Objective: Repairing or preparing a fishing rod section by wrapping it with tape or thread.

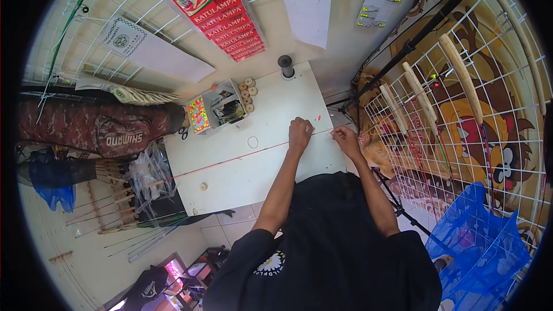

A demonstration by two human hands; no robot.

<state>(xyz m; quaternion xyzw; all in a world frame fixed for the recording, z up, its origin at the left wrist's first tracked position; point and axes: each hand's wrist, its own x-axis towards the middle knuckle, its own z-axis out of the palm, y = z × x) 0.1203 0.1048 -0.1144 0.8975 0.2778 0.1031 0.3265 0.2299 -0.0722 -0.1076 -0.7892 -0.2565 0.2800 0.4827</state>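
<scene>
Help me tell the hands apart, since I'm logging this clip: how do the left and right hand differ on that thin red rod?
The left hand is a closed fist over the white table, gripping the thin red rod partway along. The right hand sits past the table's edge, near the wire rack, with fingers pinching at the rod's end. The left forearm runs straighter; the right bends inward. Both are bare and touch the same rod.
</scene>
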